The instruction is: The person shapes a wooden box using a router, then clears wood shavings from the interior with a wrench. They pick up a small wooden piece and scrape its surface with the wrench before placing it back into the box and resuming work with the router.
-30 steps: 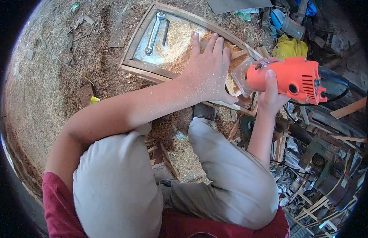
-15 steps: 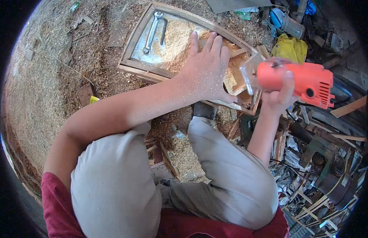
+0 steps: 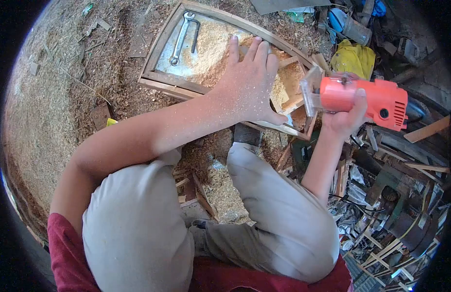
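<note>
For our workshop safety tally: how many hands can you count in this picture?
2. The left hand lies flat on the sawdust-strewn wooden frame; the right hand grips the orange power tool beside it. No others show.

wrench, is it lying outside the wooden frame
No, the wrench lies inside the wooden frame, on its metal panel.

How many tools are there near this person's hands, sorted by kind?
Orange power tool: 1, held in the right hand
Long spanner: 1, lying inside the wooden frame
Slim metal bar beside the spanner: 1, kind unclear
Total: 3
</note>
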